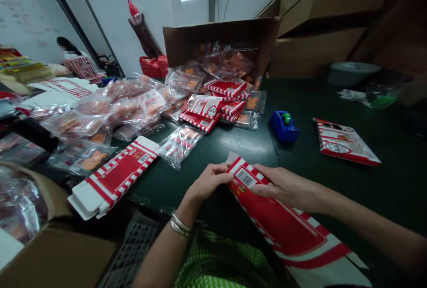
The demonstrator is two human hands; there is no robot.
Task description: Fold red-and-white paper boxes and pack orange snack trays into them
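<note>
Left hand [208, 182] pinches the far end of a red box [283, 226]; right hand [287, 188] grips its side; tape dispenser [283, 129] beyond.

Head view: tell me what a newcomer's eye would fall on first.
The long red-and-white cardboard carton, front and right of centre in the person's left hand and right hand, likely draws the eye first. Beyond it, a heap of clear plastic packets spreads leftward across the dark green table. A bright blue plastic tape dispenser stands right of centre.
</note>
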